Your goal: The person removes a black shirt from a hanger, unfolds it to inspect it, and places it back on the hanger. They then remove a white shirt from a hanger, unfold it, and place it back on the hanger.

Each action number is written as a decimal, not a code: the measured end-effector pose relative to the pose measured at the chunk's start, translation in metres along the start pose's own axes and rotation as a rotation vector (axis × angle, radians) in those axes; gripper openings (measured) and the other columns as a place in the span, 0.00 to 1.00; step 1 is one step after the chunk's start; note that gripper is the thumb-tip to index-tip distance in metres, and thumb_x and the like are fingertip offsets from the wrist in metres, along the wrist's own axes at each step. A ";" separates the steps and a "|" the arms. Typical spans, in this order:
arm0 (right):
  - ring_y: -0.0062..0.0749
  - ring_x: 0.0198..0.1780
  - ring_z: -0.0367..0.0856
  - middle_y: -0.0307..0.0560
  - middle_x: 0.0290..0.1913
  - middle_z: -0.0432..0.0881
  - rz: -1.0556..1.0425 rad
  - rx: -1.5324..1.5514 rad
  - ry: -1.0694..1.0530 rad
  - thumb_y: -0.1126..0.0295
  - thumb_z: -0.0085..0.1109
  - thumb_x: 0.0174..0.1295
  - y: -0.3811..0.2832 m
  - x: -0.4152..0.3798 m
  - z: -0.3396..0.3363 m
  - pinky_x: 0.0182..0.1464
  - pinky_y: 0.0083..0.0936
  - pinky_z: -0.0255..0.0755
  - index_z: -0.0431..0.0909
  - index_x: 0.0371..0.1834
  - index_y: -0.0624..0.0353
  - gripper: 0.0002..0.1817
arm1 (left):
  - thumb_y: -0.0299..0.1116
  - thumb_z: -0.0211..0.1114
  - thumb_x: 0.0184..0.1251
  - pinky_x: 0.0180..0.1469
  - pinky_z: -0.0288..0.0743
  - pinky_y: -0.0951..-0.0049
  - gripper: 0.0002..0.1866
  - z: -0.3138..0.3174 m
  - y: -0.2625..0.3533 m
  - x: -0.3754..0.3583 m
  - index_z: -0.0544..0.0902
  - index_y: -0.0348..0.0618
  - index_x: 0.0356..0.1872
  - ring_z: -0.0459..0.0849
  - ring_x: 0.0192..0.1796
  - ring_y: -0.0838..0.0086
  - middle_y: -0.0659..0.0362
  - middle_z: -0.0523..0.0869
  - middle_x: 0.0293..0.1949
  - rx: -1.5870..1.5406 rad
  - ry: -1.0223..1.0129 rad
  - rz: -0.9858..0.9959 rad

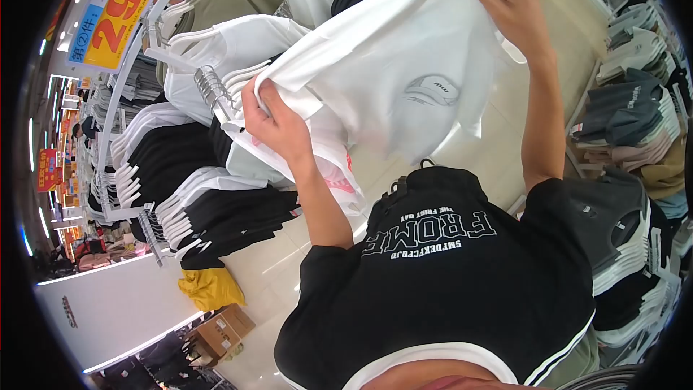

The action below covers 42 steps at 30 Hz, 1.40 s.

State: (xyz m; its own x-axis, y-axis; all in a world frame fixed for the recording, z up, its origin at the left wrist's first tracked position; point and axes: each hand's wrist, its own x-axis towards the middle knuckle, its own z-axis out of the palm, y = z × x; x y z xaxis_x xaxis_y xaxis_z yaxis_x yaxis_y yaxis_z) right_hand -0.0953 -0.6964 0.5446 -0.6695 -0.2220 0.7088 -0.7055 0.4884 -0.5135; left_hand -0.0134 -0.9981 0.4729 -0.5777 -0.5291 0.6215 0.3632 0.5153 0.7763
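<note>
A white T-shirt (375, 65) with a small grey cap-like print hangs stretched out between both hands, in front of the clothes rack. At its left edge my left hand (278, 124) pinches the fabric, thumb on top, close to the ends of the white hangers. Higher up and to the right, my right hand (509, 3) grips the opposite edge near the top, with the fingers partly behind the cloth. The lower part of the shirt looks blurred. Below it, a white garment with a pink print (336, 184) hangs on the rack.
Black shirts (177, 155) and white shirts hang on the metal rack at left, whose coiled arm (214, 90) sticks out near my left hand. A yellow price sign (119, 11) tops the rack. More folded and hanging shirts (624, 112) line the right. A cardboard box (222, 332) and yellow bag (213, 289) lie below.
</note>
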 end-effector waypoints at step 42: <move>0.20 0.31 0.76 0.40 0.28 0.80 -0.283 0.967 -1.415 0.81 0.62 0.52 -0.157 -0.257 0.268 0.35 0.21 0.69 0.75 0.37 0.63 0.10 | 0.19 0.66 0.48 0.33 0.73 0.65 0.15 -0.242 0.094 -0.247 0.88 0.42 0.40 0.80 0.30 0.59 0.56 0.86 0.29 0.283 0.274 -0.238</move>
State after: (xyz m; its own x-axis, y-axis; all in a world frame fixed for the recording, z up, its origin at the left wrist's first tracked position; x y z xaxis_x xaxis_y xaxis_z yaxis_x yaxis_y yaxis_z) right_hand 0.1255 -0.9418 0.3133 0.1934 -0.9688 0.1549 -0.3458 -0.2151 -0.9133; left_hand 0.3405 -0.9817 0.4180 -0.3927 -0.7940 0.4640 0.0083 0.5015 0.8651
